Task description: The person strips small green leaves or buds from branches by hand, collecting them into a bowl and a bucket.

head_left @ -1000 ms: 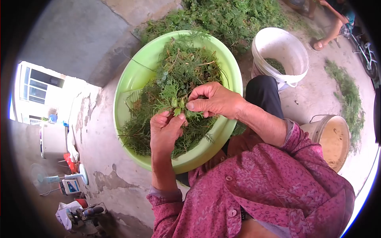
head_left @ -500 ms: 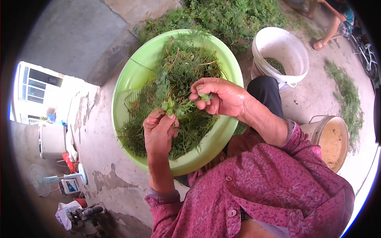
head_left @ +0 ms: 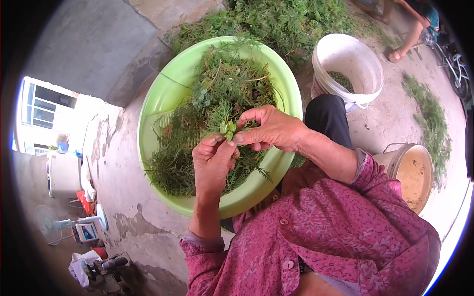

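Note:
A light green basin (head_left: 158, 111) sits at my lap, heaped with feathery evergreen sprigs (head_left: 227, 81). Over the heap, my left hand (head_left: 212, 160) pinches a leafy evergreen sprig (head_left: 222, 114) by its end, between thumb and fingers. A cluster of pale green cones (head_left: 228, 129) shows on the sprig, just above the left fingertips. My right hand (head_left: 276, 129) meets it from the other side, thumb and forefinger closed at the cones. Its remaining fingers curl under, so anything in that palm is hidden.
A white bucket (head_left: 368, 74) with small green pieces inside stands to the upper right. Below it lies a tipped beige bucket (head_left: 417, 172). More cut greenery (head_left: 296, 22) is piled beyond the basin. Another person's leg (head_left: 410, 42) shows at top right; a fan (head_left: 49, 223) is at left.
My two hands have come together at the cone cluster; the left moved right and the right lowered slightly. The sprig moved right with the left hand.

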The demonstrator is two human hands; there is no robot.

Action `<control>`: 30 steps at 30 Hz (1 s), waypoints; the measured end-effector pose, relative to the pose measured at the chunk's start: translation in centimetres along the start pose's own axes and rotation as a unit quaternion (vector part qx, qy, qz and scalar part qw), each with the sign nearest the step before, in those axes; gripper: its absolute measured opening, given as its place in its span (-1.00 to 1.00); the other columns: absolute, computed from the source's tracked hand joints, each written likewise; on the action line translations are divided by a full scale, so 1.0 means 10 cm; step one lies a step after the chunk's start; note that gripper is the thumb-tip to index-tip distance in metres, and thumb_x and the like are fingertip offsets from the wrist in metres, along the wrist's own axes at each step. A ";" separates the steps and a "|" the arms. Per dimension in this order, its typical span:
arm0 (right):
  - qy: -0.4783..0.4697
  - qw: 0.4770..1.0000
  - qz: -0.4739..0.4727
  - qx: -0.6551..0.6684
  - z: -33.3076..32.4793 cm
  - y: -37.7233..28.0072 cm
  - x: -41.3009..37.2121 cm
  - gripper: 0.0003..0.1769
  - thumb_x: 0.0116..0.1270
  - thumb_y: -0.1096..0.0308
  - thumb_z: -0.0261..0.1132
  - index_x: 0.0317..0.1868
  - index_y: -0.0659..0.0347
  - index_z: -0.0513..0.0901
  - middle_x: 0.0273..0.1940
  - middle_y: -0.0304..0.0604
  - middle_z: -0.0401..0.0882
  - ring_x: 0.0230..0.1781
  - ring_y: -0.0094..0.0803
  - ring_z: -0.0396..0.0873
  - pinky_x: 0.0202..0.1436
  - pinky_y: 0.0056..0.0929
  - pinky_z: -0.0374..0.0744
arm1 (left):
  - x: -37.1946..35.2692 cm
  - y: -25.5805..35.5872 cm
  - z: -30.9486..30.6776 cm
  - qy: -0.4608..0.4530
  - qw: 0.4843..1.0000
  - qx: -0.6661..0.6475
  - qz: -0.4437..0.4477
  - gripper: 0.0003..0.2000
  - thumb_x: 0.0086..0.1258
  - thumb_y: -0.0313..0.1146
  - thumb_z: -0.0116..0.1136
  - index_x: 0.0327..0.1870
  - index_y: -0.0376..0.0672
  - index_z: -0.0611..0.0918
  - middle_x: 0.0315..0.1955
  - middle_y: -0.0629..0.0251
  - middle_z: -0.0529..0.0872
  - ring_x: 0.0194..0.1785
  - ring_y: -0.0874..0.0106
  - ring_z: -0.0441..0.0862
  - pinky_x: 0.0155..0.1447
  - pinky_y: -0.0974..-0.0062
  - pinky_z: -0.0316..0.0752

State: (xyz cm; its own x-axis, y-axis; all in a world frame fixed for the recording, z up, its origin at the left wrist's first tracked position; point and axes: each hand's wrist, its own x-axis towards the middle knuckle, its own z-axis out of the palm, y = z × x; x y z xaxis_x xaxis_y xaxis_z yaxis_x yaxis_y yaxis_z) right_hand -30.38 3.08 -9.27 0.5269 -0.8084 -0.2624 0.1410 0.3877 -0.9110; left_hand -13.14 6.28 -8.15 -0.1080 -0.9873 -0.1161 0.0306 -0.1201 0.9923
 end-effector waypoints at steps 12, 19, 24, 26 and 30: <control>-0.084 0.968 -0.002 0.235 -0.06 -0.07 -0.07 -0.79 0.15 0.36 0.27 -0.25 0.28 0.50 -0.43 -0.20 0.56 -0.58 -0.58 0.49 -0.68 -0.70 0.30 | 0.05 0.06 -0.25 0.061 0.994 -0.094 -0.015 -0.96 0.26 -0.47 0.10 -0.31 -0.18 0.57 -0.63 0.39 0.51 -0.72 0.69 0.23 -0.65 0.71 0.18; -0.059 0.994 -0.016 0.096 -0.07 0.01 -0.01 -0.79 0.27 0.34 0.17 -0.15 0.28 0.52 -0.37 -0.20 0.58 -0.56 -0.60 0.51 -0.66 -0.74 0.31 | 0.07 -0.01 -0.20 0.080 0.990 -0.116 -0.016 -0.93 0.29 -0.41 0.06 -0.29 -0.19 0.52 -0.60 0.38 0.51 -0.76 0.68 0.19 -0.60 0.62 0.22; -0.082 0.993 -0.025 0.080 -0.05 -0.02 -0.03 -0.75 0.24 0.42 0.14 -0.08 0.29 0.54 -0.39 -0.23 0.58 -0.55 -0.63 0.50 -0.62 -0.77 0.31 | 0.03 0.00 -0.18 0.074 0.988 -0.138 -0.010 -0.94 0.30 -0.42 0.09 -0.37 -0.17 0.57 -0.60 0.34 0.57 -0.77 0.70 0.18 -0.62 0.62 0.25; -0.085 0.992 -0.030 0.086 -0.10 0.03 0.01 -0.74 0.25 0.41 0.15 -0.07 0.30 0.53 -0.38 -0.23 0.58 -0.54 -0.63 0.49 -0.62 -0.77 0.30 | 0.03 -0.02 -0.19 0.074 0.989 -0.130 -0.005 -0.93 0.31 -0.41 0.09 -0.37 -0.17 0.57 -0.59 0.33 0.57 -0.77 0.70 0.18 -0.62 0.62 0.25; -0.082 0.992 0.000 0.092 -0.06 -0.03 -0.03 -0.71 0.26 0.34 0.18 -0.05 0.31 0.52 -0.34 -0.23 0.57 -0.51 -0.64 0.48 -0.59 -0.75 0.32 | 0.04 -0.06 -0.20 0.032 0.989 -0.147 0.012 -0.93 0.33 -0.43 0.06 -0.32 -0.17 0.59 -0.45 0.26 0.63 -0.73 0.70 0.20 -0.57 0.61 0.29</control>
State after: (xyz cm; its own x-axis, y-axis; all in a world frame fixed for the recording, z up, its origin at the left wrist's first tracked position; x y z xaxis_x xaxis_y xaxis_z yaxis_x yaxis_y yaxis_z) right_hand -31.13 2.93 -9.07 0.6545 -0.7312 -0.1921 0.2844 0.4736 -0.8336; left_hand -11.17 5.79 -8.89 -0.0415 -0.9937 -0.1045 0.3215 -0.1123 0.9402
